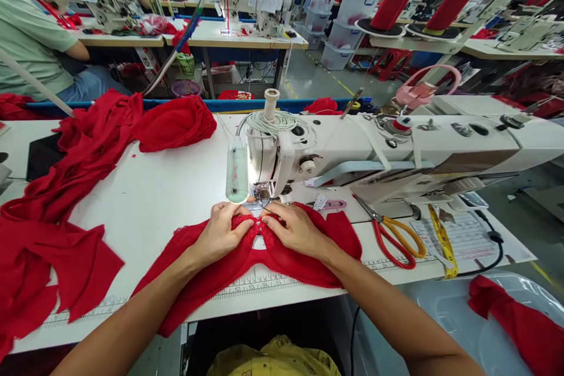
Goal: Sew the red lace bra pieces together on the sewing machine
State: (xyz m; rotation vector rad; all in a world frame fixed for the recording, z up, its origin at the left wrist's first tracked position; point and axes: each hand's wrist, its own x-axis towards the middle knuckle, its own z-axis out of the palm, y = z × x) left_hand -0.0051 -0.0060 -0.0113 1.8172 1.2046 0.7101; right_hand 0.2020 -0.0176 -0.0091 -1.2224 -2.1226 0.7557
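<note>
A red lace bra [259, 258] lies spread across the front of the table, below the needle area of a white sewing machine [326, 147]. My left hand [224, 226] pinches the lace at the left of the bra's middle, thumb on top. On the other side of that middle, my right hand [291, 226] grips the lace between thumb and fingers. Both thumbs nearly meet, just in front of the lit presser foot [262, 192]. A small white gap shows through the bra under the thumbs. The fingertips beneath the lace are hidden.
Red fabric pieces [83, 153] are heaped at the left. Right of the bra lie scissors [392, 232], a yellow measuring tape [443, 241] and a paper sheet [462, 241]. A plastic tub [423, 311] with red fabric stands at lower right. Another person [39, 47] sits at far left.
</note>
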